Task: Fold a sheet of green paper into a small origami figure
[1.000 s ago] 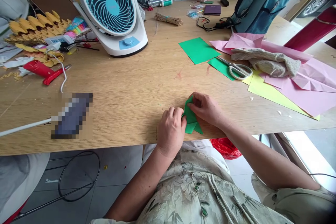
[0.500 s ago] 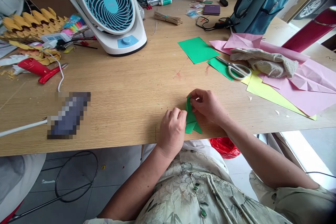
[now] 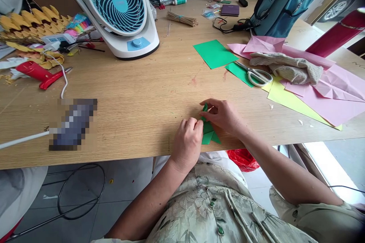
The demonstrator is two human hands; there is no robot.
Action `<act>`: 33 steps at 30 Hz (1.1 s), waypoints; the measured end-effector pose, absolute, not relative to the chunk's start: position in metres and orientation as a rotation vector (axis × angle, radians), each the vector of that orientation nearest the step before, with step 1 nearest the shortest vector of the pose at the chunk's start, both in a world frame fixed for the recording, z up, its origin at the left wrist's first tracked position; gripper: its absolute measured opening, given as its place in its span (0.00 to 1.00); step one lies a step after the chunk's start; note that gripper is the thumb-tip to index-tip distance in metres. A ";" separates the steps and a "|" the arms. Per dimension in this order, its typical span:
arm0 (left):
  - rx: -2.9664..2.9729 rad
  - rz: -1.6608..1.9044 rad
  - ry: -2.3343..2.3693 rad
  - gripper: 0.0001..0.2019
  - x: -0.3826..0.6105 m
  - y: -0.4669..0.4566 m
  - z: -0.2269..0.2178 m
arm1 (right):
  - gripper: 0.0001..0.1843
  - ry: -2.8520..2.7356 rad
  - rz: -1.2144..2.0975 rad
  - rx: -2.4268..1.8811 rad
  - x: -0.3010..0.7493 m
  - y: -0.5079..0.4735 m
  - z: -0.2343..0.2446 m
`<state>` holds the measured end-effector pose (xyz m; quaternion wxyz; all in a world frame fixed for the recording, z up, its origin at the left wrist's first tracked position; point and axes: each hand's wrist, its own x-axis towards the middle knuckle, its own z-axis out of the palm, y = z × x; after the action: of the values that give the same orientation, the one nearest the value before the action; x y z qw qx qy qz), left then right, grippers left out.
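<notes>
A small folded piece of green paper (image 3: 208, 133) lies near the front edge of the wooden table (image 3: 142, 95). My left hand (image 3: 186, 142) is curled, its fingers pressing the paper's left side down. My right hand (image 3: 224, 115) pinches the paper's upper tip between thumb and fingers. Part of the paper is hidden under both hands.
A white and teal desk fan (image 3: 119, 11) stands at the back left. Scissors (image 3: 255, 75) lie on green paper beside a flat green sheet (image 3: 214, 53), with pink sheets (image 3: 333, 95), a yellow sheet and a grey cloth (image 3: 288, 66) at right. A blue bag (image 3: 281, 2) stands behind. A red tool (image 3: 37, 73) lies far left.
My right hand's fingers have closed in on the paper's upper tip and pressed it lower. My left hand has shifted slightly right along the paper.
</notes>
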<state>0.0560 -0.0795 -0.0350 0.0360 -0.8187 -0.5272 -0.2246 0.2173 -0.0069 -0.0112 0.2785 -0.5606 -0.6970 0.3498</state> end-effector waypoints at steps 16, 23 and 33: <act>-2.446 -0.783 -1.576 0.07 0.056 -0.082 -0.035 | 0.06 -1.752 1.091 -1.386 0.220 -0.001 -0.014; -2.421 -0.971 -1.506 0.08 0.055 -0.089 -0.038 | 0.09 -1.719 1.014 -1.473 0.218 0.000 -0.016; -2.493 -1.097 -1.535 0.10 0.054 -0.101 -0.042 | 0.05 -1.655 1.010 -1.388 0.217 0.000 -0.020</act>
<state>0.0542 -0.1007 -0.0420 0.0076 -0.7974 -0.4909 -0.3508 0.2170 -0.0003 -0.0199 0.3698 -0.5408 -0.6448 0.3938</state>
